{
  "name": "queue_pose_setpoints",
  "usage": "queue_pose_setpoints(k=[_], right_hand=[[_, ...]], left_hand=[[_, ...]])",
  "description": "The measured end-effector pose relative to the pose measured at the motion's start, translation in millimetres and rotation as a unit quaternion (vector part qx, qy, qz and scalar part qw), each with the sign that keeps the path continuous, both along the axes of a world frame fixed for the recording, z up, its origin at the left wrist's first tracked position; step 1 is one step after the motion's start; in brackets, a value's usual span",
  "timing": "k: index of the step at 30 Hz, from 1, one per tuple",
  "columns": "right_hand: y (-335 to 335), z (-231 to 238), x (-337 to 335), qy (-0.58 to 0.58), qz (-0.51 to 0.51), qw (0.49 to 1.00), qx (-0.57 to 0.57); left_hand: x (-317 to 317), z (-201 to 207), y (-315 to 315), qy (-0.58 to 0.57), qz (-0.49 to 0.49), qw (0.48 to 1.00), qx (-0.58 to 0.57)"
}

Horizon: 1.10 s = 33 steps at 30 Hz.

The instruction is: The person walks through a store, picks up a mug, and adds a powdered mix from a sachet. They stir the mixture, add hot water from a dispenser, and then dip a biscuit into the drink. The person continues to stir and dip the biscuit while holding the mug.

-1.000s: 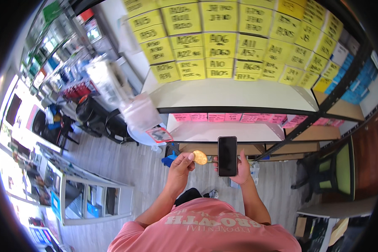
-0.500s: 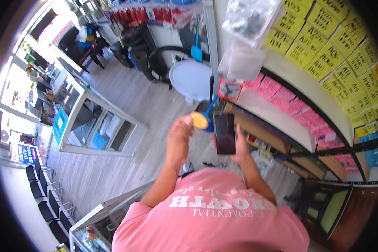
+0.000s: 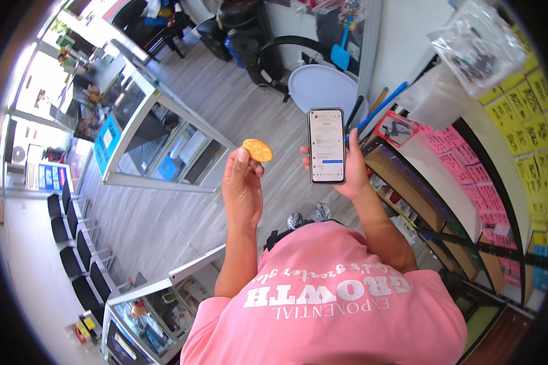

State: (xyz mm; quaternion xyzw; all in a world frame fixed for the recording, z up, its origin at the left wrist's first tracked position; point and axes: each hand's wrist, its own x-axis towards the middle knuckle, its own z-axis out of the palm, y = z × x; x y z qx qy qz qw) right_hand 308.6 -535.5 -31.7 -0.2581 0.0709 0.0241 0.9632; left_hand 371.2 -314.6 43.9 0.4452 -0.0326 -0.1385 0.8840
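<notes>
Between the thumb and fingers of my left hand (image 3: 243,182) is pinched a round golden cracker (image 3: 257,150) with a scalloped edge. My right hand (image 3: 355,173) is wrapped round a smartphone (image 3: 327,146) from behind, its fingertips showing at the left edge and its thumb along the right. The phone is upright, and its lit screen shows a light page of chat messages. Cracker and phone are apart, side by side in front of my pink shirt (image 3: 329,304).
Shelves with pink labels (image 3: 463,170) and yellow labels run along my right. A glass display counter (image 3: 164,140) stands to the left, black chairs (image 3: 70,258) line the wall, and another glass case (image 3: 158,310) is near. A white round tabletop (image 3: 323,85) and a blue handle (image 3: 383,106) are ahead.
The phone's screen has gone from dark to lit, and the phone is held higher. My left hand has shifted a little left and up with the cracker. The whole view has turned.
</notes>
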Motion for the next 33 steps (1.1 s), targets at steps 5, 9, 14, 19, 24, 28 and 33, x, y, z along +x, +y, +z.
queue_pose_setpoints(k=[5, 9, 14, 19, 24, 28, 33], right_hand=[[-9, -11, 40, -0.022, 0.057, 0.997, 0.056], [-9, -6, 76, -0.023, 0.13, 0.988, 0.087], [-7, -22, 141, -0.076, 0.183, 0.98, 0.002], [5, 10, 239, -0.103, 0.152, 0.98, -0.08], [2, 42, 327, -0.164, 0.125, 0.97, -0.13], [2, 62, 390, -0.184, 0.1, 0.964, -0.162], [-4, 65, 464, -0.191, 0.086, 0.958, -0.193]], left_hand=[[9, -25, 18, 0.018, 0.087, 0.996, 0.004], [26, -26, 23, 0.032, 0.144, 0.989, 0.034], [88, -26, 25, 0.024, 0.176, 0.983, 0.034], [172, -36, 34, 0.018, 0.174, 0.984, 0.016], [257, -25, 39, 0.025, 0.112, 0.993, 0.03], [323, -30, 46, 0.032, 0.061, 0.997, 0.04], [390, -38, 33, 0.052, 0.074, 0.995, 0.04]])
